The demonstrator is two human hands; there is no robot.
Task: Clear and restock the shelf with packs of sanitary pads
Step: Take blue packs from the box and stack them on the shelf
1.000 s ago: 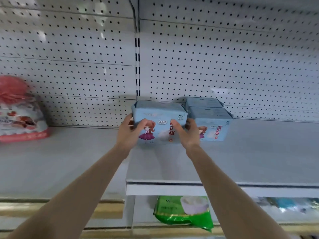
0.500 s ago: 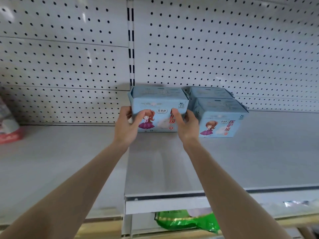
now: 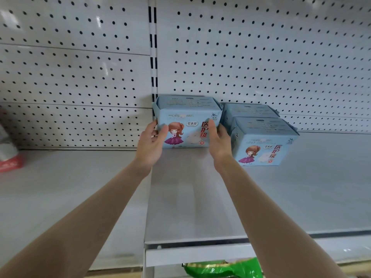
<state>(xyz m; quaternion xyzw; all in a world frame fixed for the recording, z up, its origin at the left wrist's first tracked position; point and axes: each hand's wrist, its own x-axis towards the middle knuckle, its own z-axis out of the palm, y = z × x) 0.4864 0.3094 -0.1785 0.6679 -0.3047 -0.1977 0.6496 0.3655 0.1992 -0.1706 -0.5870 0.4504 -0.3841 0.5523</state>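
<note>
While in L hand [image 3: 150, 145] & R hand [image 3: 219, 143] curled fingers [image 3: 163, 130], blue pack [image 3: 186, 121], 2 more packs [image 3: 263, 145] just R.

Three light-blue pad packs in frame: left pack [image 3: 186, 125], front right pack [image 3: 263, 145], rear right pack [image 3: 249, 110]. Two hands, left hand [image 3: 150, 145] and right hand [image 3: 219, 141], both gripping left pack. One red-and-white package [image 3: 9, 155], cut off at far left edge. One green bag [image 3: 222, 267] below, partly seen. Two shelf boards side by side: left board [image 3: 50, 187], right board [image 3: 321, 187]. One slotted upright [image 3: 153, 57] behind.
</note>
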